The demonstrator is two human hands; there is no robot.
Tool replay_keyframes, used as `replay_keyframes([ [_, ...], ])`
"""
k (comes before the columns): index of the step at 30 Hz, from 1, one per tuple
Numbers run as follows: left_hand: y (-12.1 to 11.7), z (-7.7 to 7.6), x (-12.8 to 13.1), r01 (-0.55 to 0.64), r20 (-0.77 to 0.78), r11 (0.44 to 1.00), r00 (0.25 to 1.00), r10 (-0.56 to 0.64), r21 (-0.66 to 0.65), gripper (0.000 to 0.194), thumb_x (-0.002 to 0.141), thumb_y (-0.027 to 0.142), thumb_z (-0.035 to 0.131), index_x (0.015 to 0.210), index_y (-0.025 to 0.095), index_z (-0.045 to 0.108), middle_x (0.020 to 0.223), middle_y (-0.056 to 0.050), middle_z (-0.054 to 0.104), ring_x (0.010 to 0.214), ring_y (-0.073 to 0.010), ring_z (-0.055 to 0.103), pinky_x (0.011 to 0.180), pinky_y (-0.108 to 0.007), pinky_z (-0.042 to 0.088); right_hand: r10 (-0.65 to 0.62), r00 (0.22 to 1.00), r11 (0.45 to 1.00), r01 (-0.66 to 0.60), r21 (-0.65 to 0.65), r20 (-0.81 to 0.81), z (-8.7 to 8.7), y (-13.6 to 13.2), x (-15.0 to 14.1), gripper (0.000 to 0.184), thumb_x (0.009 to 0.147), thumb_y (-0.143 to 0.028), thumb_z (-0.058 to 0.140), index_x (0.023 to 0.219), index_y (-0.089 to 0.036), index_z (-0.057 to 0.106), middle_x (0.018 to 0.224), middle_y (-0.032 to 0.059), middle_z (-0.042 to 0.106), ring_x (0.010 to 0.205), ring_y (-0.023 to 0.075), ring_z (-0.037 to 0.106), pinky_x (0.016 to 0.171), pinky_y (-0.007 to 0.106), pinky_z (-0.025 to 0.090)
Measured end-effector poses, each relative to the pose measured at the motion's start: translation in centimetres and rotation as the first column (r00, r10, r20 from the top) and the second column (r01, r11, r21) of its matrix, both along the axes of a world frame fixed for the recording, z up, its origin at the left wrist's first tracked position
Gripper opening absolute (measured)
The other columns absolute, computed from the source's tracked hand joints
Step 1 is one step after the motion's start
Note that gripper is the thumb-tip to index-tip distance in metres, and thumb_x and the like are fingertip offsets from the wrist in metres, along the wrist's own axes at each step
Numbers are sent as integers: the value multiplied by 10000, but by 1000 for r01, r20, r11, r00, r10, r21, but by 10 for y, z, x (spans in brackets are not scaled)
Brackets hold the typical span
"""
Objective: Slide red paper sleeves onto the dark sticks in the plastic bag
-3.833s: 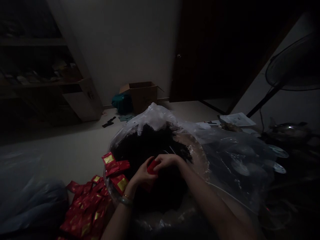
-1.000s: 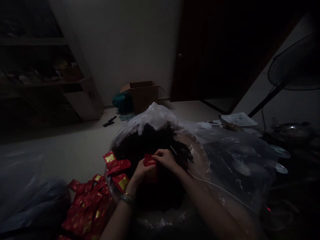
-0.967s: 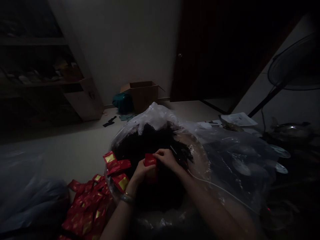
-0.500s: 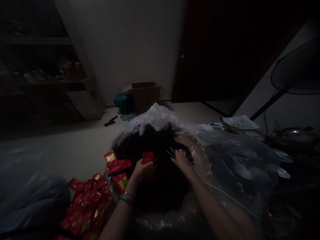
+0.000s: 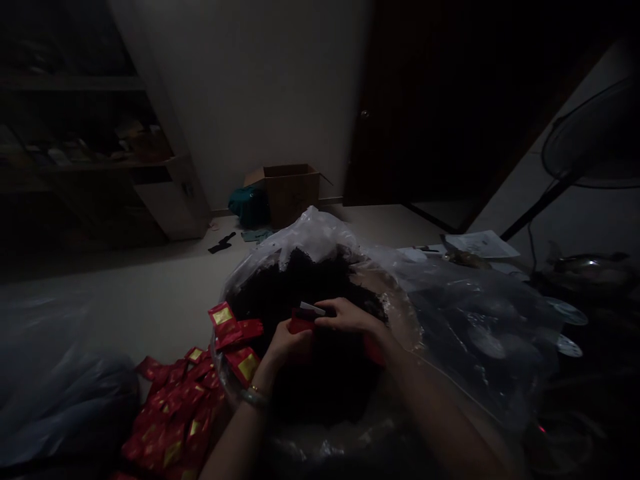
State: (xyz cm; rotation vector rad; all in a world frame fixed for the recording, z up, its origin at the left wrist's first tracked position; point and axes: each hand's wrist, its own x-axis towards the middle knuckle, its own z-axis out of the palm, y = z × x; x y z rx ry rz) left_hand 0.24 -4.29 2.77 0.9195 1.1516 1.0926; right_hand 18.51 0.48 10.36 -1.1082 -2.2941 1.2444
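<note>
My left hand (image 5: 285, 343) is closed around a small red packet (image 5: 301, 325), held upright over the bag. My right hand (image 5: 345, 317) pinches metal tweezers (image 5: 312, 309), whose pale, flat end lies at the packet's top edge. Whether anything is between the tips is too dark to tell. Below both hands, dark loose tea leaves (image 5: 280, 280) fill a large clear plastic bag (image 5: 320, 230) with its mouth spread wide. Red packets with gold patches (image 5: 227, 323) rest on the bag's left rim. Something red (image 5: 373, 350) shows partly behind my right forearm.
A heap of red and gold packets (image 5: 175, 413) lies to the left of the bag. Clear plastic sheeting (image 5: 475, 320) spreads on the right. Beyond stand an open cardboard box (image 5: 293, 193), a teal bag (image 5: 249, 205) and a fan (image 5: 595, 140). Shelves (image 5: 75, 163) line the left wall.
My right hand has moved left with the tweezers, from over the tea leaves to the mouth of the red packet. My left hand stays nearly in place, still holding the packet.
</note>
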Motion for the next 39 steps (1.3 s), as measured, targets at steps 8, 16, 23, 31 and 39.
replay_keyframes([
  [8,0,3,2,3,-55,999,998,0,39,386,451,308,842,738,102,687,639,-37,682,577,-145,596,582,-246,465,66,982,979,-99,178,179,7,1,-13,270,841,-292,537,1024,-171,695,873,39,711,762,170,618,649,225,402],
  [16,0,3,-1,47,-60,998,997,-45,36,410,423,235,850,774,111,677,632,-8,656,556,-127,569,564,-235,447,-27,962,967,-43,249,270,4,-2,-14,239,865,-309,513,999,-246,701,919,25,716,783,173,627,658,229,386],
  [23,0,2,-1,85,-93,995,992,-80,43,389,450,213,833,792,109,681,643,-4,652,558,-113,558,563,-219,435,0,975,975,-49,215,223,-4,3,-12,251,872,-327,507,992,-231,706,865,17,714,762,161,612,667,222,382],
  [31,0,2,-4,86,-95,993,992,-78,84,444,459,266,850,840,99,695,697,-40,694,618,-155,607,600,-242,464,52,990,984,-73,163,132,4,1,-4,350,809,-363,583,1093,-182,679,949,48,713,796,187,621,679,237,405],
  [39,-1,0,-3,96,-92,992,992,-88,84,394,473,249,846,808,107,694,679,-35,689,592,-145,603,590,-240,470,-7,986,983,-24,182,165,-1,0,-9,270,857,-344,521,1004,-214,707,854,13,716,734,160,610,640,224,385],
])
